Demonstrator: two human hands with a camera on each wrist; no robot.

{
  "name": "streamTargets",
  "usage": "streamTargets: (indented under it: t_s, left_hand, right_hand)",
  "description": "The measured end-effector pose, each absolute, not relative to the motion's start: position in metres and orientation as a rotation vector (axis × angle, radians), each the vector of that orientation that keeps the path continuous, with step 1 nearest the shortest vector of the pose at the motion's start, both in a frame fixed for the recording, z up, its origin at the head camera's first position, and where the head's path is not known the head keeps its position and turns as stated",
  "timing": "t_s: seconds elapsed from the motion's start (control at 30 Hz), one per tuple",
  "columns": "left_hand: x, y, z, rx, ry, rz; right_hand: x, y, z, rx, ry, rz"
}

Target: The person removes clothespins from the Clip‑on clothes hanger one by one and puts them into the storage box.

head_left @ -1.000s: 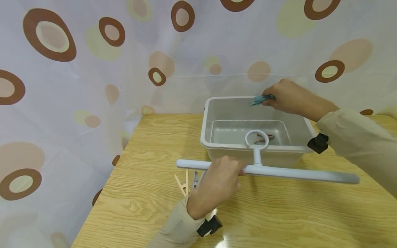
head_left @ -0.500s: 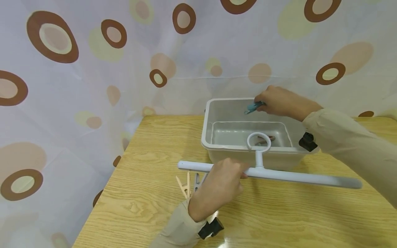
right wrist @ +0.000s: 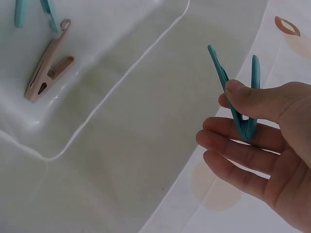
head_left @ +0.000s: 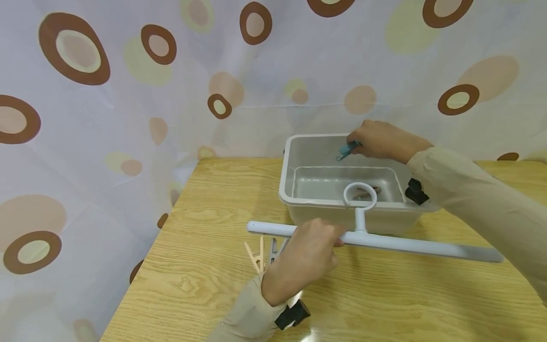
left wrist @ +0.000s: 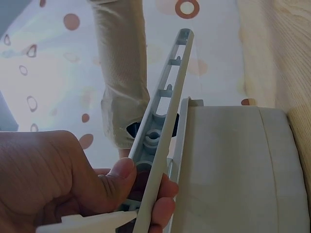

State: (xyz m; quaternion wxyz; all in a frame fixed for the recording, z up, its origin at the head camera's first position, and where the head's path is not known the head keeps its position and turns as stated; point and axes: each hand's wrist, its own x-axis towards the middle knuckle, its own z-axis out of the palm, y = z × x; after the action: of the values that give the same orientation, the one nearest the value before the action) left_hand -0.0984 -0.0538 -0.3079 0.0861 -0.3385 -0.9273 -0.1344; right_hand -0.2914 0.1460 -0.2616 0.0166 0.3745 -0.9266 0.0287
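My left hand [head_left: 305,254] grips a white plastic hanger bar [head_left: 410,245] with a ring handle [head_left: 360,195], holding it level just in front of a grey tub [head_left: 286,187]. In the left wrist view the left hand's fingers [left wrist: 160,194] wrap the hanger bar [left wrist: 165,121]. My right hand [head_left: 378,139] is over the tub's far side and pinches a teal clothespin [head_left: 345,149]. The right wrist view shows the teal clothespin [right wrist: 238,97] between thumb and fingers [right wrist: 233,145]. A pink clothespin [right wrist: 46,70] and another teal clothespin [right wrist: 19,12] lie on the tub floor.
The tub stands on a wooden table [head_left: 205,280] whose left edge runs diagonally. Beige and grey clothespins [head_left: 260,251] hang from the bar by my left wrist. A curtain [head_left: 128,95] with brown rings closes off the back and left.
My right hand has moved down and left over the tub, and the teal clothespin now tilts downward. The left hand and hanger bar have stayed in place.
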Motion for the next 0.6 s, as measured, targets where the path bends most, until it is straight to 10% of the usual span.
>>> streamTargets:
  t_s: [0.6]
  left_hand:
    - [-0.0972, -0.0548, -0.3074, -1.018, -2.761, -0.383]
  right_hand:
    - [-0.2997, 0.1370, -0.2621, 1.172, -2.921, 0.165]
